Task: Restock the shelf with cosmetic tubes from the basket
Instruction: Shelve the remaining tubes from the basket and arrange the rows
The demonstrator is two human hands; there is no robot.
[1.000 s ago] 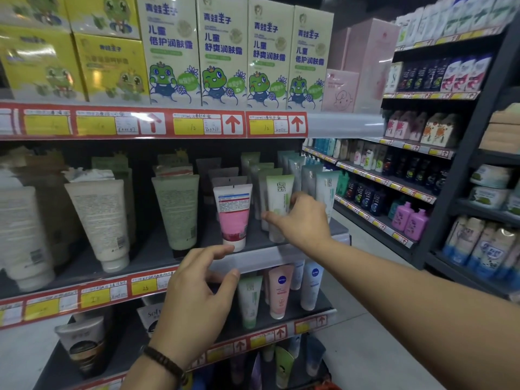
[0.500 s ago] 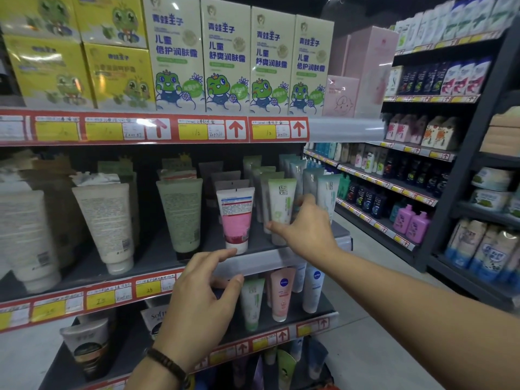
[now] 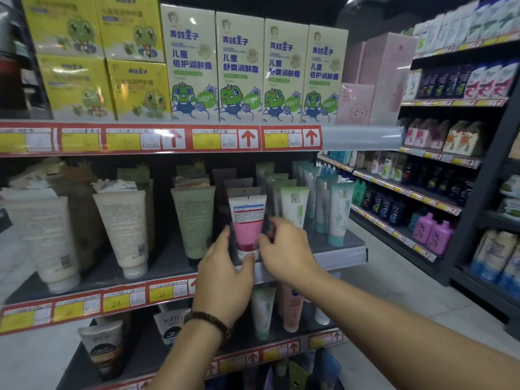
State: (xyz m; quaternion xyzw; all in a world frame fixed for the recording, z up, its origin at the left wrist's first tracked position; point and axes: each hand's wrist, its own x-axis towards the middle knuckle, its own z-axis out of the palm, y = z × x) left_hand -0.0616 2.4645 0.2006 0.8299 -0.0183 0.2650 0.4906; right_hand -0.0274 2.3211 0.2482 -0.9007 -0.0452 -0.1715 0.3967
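Observation:
A pink-and-white cosmetic tube (image 3: 247,220) stands cap down at the front of the middle shelf (image 3: 340,250). My left hand (image 3: 225,268) is at its left side, fingers up along the tube and thumb at the white cap. From the right, my right hand (image 3: 284,249) has its curled fingers and thumb pinching the tube's right edge. A white-and-green tube (image 3: 295,205) stands just right of it, apart from both hands. The basket is out of view.
Rows of cream, green and teal tubes fill the middle shelf. Frog-printed boxes (image 3: 239,66) stand on the shelf above, more tubes (image 3: 291,308) on the shelf below. A second shelving unit with bottles (image 3: 430,232) lines the aisle at the right.
My right hand left the white-and-green tube and moved left to the pink tube. My left hand rose from the shelf edge to the pink tube's left side.

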